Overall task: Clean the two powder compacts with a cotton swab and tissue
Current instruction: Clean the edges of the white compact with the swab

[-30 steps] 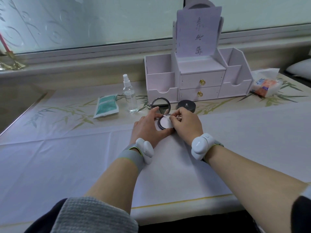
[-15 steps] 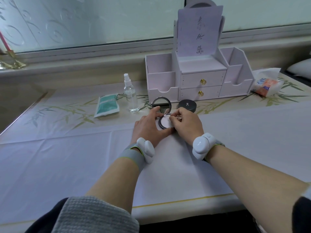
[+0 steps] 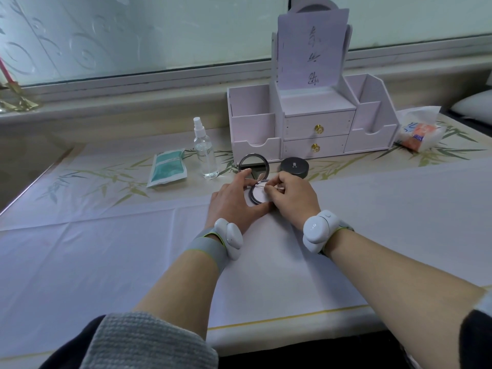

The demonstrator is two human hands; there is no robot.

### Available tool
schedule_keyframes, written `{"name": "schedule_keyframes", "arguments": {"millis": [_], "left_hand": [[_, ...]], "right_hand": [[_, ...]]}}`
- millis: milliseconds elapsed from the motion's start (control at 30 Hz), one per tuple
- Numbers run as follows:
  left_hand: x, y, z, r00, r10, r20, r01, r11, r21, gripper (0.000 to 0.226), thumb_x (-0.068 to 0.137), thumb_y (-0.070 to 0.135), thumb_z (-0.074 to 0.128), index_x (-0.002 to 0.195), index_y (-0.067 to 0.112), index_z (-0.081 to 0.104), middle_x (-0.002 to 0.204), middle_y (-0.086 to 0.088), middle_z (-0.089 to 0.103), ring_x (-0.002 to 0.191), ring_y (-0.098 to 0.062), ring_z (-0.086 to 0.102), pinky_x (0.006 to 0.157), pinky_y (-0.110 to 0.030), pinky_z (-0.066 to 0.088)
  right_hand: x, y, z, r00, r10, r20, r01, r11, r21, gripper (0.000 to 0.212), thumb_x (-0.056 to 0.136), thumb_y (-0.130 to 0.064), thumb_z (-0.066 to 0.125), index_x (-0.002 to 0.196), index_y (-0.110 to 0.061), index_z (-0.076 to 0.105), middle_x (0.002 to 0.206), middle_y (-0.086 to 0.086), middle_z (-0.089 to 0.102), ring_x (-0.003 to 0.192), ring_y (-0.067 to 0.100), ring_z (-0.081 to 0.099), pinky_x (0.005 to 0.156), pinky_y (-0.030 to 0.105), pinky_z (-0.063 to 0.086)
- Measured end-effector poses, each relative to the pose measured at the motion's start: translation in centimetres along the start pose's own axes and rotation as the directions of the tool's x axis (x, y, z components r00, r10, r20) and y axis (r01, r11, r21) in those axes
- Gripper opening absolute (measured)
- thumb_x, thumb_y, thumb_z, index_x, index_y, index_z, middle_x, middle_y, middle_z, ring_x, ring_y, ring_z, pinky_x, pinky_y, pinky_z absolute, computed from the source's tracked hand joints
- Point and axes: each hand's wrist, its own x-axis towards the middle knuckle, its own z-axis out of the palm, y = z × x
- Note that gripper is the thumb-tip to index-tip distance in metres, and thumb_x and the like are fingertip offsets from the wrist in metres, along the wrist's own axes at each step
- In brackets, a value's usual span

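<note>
1. Almost nothing has changed over the last second. Your right hand (image 3: 292,201) keeps its fingers pinched on the swab (image 3: 277,186), tip on the open compact (image 3: 259,196) at mid-counter (image 3: 106,262), so swabbing is still under way.
2. Your left hand (image 3: 234,202) braces that compact between thumb and fingers.
3. The second compact (image 3: 294,167) sits just far-right, lid shut, and looks untouched.
4. The organizer (image 3: 314,123) has its drawers shut and nothing is visible in its bins. The tissue pack (image 3: 418,131) is far right.

The tablecloth (image 3: 106,262) before me is white with green bamboo leaves; the closed compact (image 3: 294,167) is black, the packet (image 3: 167,169) teal, the drawer knobs (image 3: 317,128) gold, my sleeve (image 3: 149,339) grey.
</note>
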Motion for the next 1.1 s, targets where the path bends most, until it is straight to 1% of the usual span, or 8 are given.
{"name": "schedule_keyframes", "arguments": {"millis": [100, 233, 367, 567, 767, 1100], "left_hand": [[0.05, 0.00, -0.04, 1.000, -0.003, 0.004, 0.003, 1.000, -0.001, 0.089, 0.072, 0.064, 0.075, 0.146, 0.032, 0.038, 0.127, 0.025, 0.062, 0.123, -0.012, 0.054, 0.105, -0.040, 0.037], [0.02, -0.04, -0.02, 1.000, 0.005, 0.000, -0.005, 1.000, -0.004, 0.088, 0.072, 0.063, 0.075, 0.145, 0.031, 0.039, 0.126, 0.024, 0.063, 0.122, -0.014, 0.056, 0.104, -0.042, 0.039], [0.03, -0.08, -0.04, 1.000, 0.006, 0.005, -0.006, 1.000, 0.003, 0.086, 0.073, 0.061, 0.075, 0.145, 0.031, 0.039, 0.126, 0.024, 0.063, 0.122, -0.014, 0.055, 0.105, -0.043, 0.039], [0.09, -0.10, -0.11, 1.000, 0.003, 0.008, -0.003, 1.000, 0.005, 0.086, 0.074, 0.060, 0.074, 0.146, 0.031, 0.038, 0.127, 0.024, 0.062, 0.124, -0.013, 0.055, 0.106, -0.043, 0.039], [0.07, -0.13, -0.10, 1.000, 0.007, 0.012, -0.007, 1.000, 0.006, 0.086, 0.073, 0.059, 0.075, 0.146, 0.031, 0.038, 0.127, 0.024, 0.063, 0.124, -0.013, 0.055, 0.106, -0.043, 0.039], [0.05, -0.19, -0.11, 1.000, 0.005, 0.011, -0.005, 1.000, -0.005, 0.085, 0.073, 0.058, 0.076, 0.145, 0.031, 0.040, 0.126, 0.025, 0.063, 0.124, -0.012, 0.055, 0.106, -0.041, 0.039]], "right_hand": [[-0.01, 0.04, -0.01, 1.000, -0.004, 0.017, 0.003, 1.000, 0.007, 0.006, 0.086, -0.034, 0.064, 0.084, -0.028, 0.065, 0.077, -0.006, 0.066, 0.081, 0.018, 0.061, 0.073, 0.031, 0.048], [0.02, 0.12, 0.01, 1.000, 0.002, 0.026, -0.003, 1.000, 0.017, 0.008, 0.084, -0.035, 0.066, 0.085, -0.027, 0.066, 0.075, -0.008, 0.066, 0.080, 0.018, 0.061, 0.072, 0.030, 0.046], [0.04, 0.20, -0.01, 0.999, -0.004, 0.045, 0.003, 1.000, 0.016, 0.008, 0.084, -0.035, 0.066, 0.086, -0.028, 0.068, 0.077, -0.007, 0.067, 0.081, 0.017, 0.062, 0.072, 0.029, 0.046], [-0.04, 0.23, -0.04, 0.998, -0.028, 0.055, 0.027, 1.000, 0.011, 0.007, 0.084, -0.035, 0.066, 0.085, -0.029, 0.067, 0.080, -0.004, 0.068, 0.081, 0.020, 0.063, 0.076, 0.034, 0.050], [0.00, 0.34, -0.09, 0.997, -0.051, 0.062, 0.050, 0.999, 0.012, 0.009, 0.084, -0.035, 0.067, 0.086, -0.026, 0.069, 0.077, -0.005, 0.067, 0.079, 0.021, 0.062, 0.074, 0.033, 0.050], [0.03, 0.52, -0.43, 0.993, -0.071, 0.096, 0.068, 0.997, 0.036, 0.004, 0.084, -0.031, 0.069, 0.083, -0.028, 0.070, 0.069, -0.009, 0.060, 0.074, 0.018, 0.060, 0.070, 0.031, 0.047]]}}
